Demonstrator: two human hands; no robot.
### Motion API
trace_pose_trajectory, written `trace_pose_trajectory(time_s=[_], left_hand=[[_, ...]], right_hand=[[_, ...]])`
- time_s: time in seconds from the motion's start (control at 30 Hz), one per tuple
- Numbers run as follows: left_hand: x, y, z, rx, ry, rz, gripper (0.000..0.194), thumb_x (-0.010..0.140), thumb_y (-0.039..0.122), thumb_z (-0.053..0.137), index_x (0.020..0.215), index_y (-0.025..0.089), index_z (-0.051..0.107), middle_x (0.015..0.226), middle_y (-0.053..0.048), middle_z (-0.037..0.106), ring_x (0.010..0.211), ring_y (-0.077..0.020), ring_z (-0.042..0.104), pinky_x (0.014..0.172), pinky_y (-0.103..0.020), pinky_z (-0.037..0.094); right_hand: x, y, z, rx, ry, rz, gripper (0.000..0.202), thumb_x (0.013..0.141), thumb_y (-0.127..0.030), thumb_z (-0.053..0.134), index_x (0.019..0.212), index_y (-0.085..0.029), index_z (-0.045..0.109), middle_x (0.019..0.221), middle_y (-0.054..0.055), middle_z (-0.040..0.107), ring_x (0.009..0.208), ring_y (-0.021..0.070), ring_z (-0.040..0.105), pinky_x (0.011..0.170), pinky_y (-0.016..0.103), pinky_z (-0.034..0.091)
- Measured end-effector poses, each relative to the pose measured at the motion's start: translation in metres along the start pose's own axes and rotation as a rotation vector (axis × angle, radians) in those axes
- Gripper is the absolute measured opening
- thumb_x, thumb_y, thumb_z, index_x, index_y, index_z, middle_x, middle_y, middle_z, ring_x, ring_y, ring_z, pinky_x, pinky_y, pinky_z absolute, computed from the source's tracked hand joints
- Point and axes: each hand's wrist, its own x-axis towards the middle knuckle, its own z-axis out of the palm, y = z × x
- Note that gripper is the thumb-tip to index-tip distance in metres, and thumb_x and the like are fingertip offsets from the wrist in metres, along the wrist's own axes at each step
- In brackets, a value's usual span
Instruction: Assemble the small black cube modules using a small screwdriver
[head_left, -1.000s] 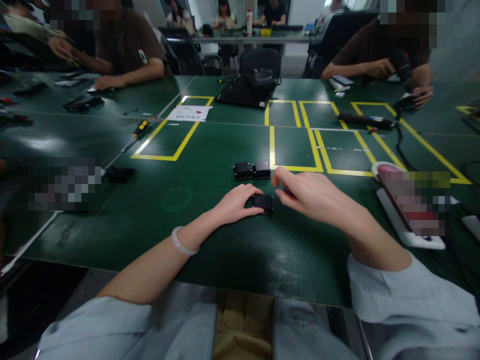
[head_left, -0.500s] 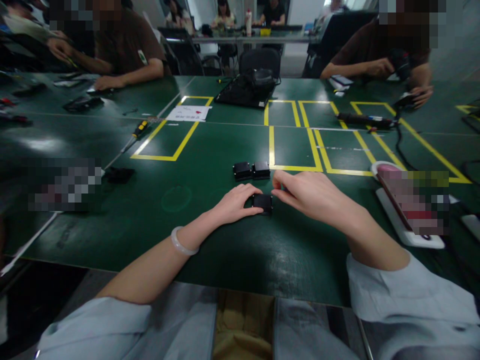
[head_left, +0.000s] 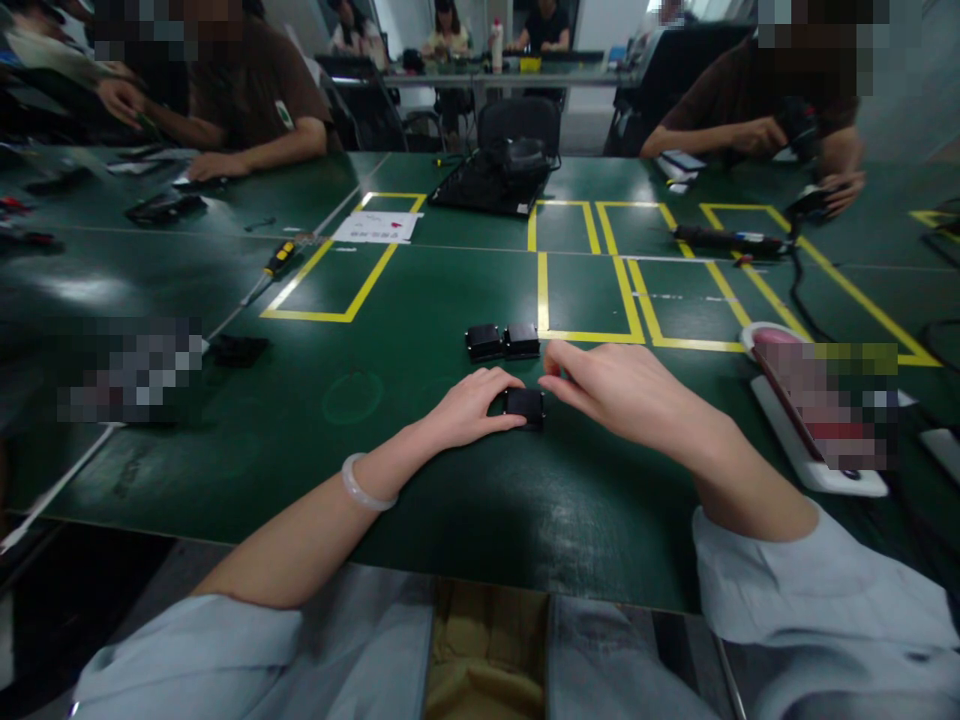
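A small black rectangular block lies on the green table. My left hand grips it from the left, the thumb along its near edge and the fingers on its far side. Close to the block's right edge is my right hand, its fingers curled and its thumb and index finger close together. Whatever those fingertips may hold is hidden or too small to make out. Just beyond my hands, a left black block and a right black block of the same kind sit side by side.
A phone on a white stand is at the right. Yellow tape rectangles mark the table beyond my hands. A yellow-and-black screwdriver and a paper sheet lie farther left. Two co-workers sit across the table.
My right thumb and fingertips have shifted very slightly left, toward the block. My left hand stays on the block, and the other blocks have not moved.
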Motion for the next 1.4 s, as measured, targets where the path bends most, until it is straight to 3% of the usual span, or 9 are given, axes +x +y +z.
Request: trace_pose_trajectory(time_s=[0.27, 0.5, 0.7, 0.87, 1.1, 1.23, 1.4], left_hand=[[0.0005, 0.0027, -0.0019, 0.007, 0.001, -0.004, 0.039, 0.088, 0.048, 0.062, 0.115, 0.020, 0.056, 0.111, -0.008, 0.061, 0.101, -0.0255, 0.057, 0.088, -0.039, 0.046], [-0.0002, -0.0005, 0.0013, -0.004, 0.011, -0.001, 0.039, 0.088, 0.048, 0.062, 0.117, 0.022, 0.057, 0.113, -0.007, 0.061, 0.103, -0.0260, 0.056, 0.091, -0.040, 0.045], [0.0002, -0.0006, 0.0008, -0.005, 0.001, 0.001, 0.039, 0.089, 0.048, 0.062, 0.118, 0.022, 0.056, 0.112, -0.007, 0.061, 0.102, -0.0257, 0.057, 0.089, -0.039, 0.046], [0.0006, 0.0006, -0.0004, -0.001, 0.004, -0.001, 0.039, 0.088, 0.048, 0.062, 0.115, 0.020, 0.056, 0.111, -0.008, 0.061, 0.101, -0.0257, 0.057, 0.088, -0.039, 0.046], [0.0004, 0.0003, 0.0007, 0.002, 0.011, 0.011, 0.038, 0.089, 0.046, 0.062, 0.116, 0.021, 0.056, 0.112, -0.007, 0.061, 0.103, -0.0255, 0.056, 0.090, -0.039, 0.046], [0.0005, 0.0005, 0.0008, 0.000, 0.007, 0.009, 0.040, 0.089, 0.047, 0.062, 0.119, 0.021, 0.056, 0.112, -0.007, 0.061, 0.101, -0.0252, 0.056, 0.090, -0.039, 0.045], [0.0003, 0.0003, 0.0007, 0.009, 0.008, 0.007, 0.039, 0.089, 0.049, 0.061, 0.116, 0.021, 0.057, 0.111, -0.007, 0.061, 0.102, -0.0256, 0.056, 0.089, -0.038, 0.045]], right_hand=[[-0.0017, 0.0031, -0.0013, 0.108, 0.002, -0.063, 0.019, 0.087, -0.023, 0.047, 0.106, -0.021, 0.047, 0.082, 0.002, 0.066, 0.066, 0.0163, 0.059, 0.054, 0.025, 0.025], [-0.0006, -0.0004, -0.0017, 0.060, 0.018, -0.013, 0.024, 0.096, -0.043, 0.042, 0.101, -0.021, 0.050, 0.073, 0.002, 0.064, 0.062, 0.0176, 0.057, 0.053, 0.026, 0.023], [0.0006, 0.0022, -0.0004, 0.034, -0.011, -0.023, 0.014, 0.094, -0.028, 0.039, 0.100, -0.021, 0.050, 0.073, 0.002, 0.063, 0.060, 0.0166, 0.055, 0.052, 0.026, 0.021], [-0.0017, 0.0033, -0.0020, 0.109, -0.007, -0.057, 0.019, 0.087, -0.023, 0.046, 0.105, -0.021, 0.047, 0.079, 0.001, 0.065, 0.065, 0.0162, 0.057, 0.054, 0.026, 0.025], [-0.0012, 0.0004, -0.0017, 0.068, 0.016, -0.015, 0.025, 0.095, -0.044, 0.043, 0.101, -0.021, 0.050, 0.074, 0.001, 0.064, 0.062, 0.0175, 0.057, 0.053, 0.026, 0.024], [-0.0001, 0.0016, 0.0010, -0.001, 0.008, 0.000, 0.020, 0.098, -0.036, 0.038, 0.098, -0.021, 0.051, 0.069, 0.001, 0.062, 0.058, 0.0173, 0.055, 0.052, 0.027, 0.022], [-0.0014, 0.0058, 0.0025, 0.051, 0.011, -0.039, 0.017, 0.091, -0.027, 0.044, 0.106, -0.021, 0.048, 0.077, 0.001, 0.065, 0.061, 0.0163, 0.056, 0.052, 0.026, 0.023]])
